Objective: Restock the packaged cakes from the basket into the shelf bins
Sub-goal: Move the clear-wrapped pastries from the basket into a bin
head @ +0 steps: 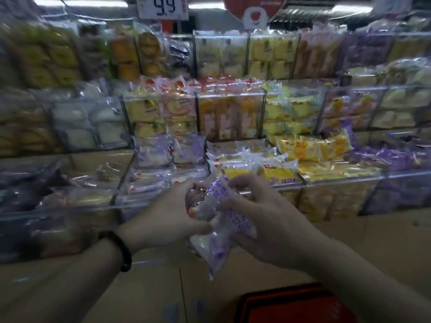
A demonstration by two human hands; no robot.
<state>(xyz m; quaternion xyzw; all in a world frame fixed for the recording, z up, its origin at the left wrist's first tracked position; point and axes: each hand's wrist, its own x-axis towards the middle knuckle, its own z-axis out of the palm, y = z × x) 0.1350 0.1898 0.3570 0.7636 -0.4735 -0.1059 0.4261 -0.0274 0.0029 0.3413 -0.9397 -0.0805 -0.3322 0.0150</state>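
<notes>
Left hand: your left hand (172,206), at the centre of the frame, is clamped on the left side of a purple-printed cake packet (219,220), thumb under and fingers curled over its top.
Right hand: your right hand (261,220) pinches the same packet from the right, so both hands are together on it, probably to square it up before it goes in.
Packet: it hangs in the air between your hands, in front of the lowest row of clear shelf bins (210,199), not yet inside any bin.
Likely target: the bin with purple-and-white packets (161,155), just above and left of your hands, looks like the matching stock.
Basket: the red basket (291,301) sits at the bottom edge of the frame, below your right forearm; its contents are not visible.
Blur: the left of the frame is smeared, so those bins cannot be read.
</notes>
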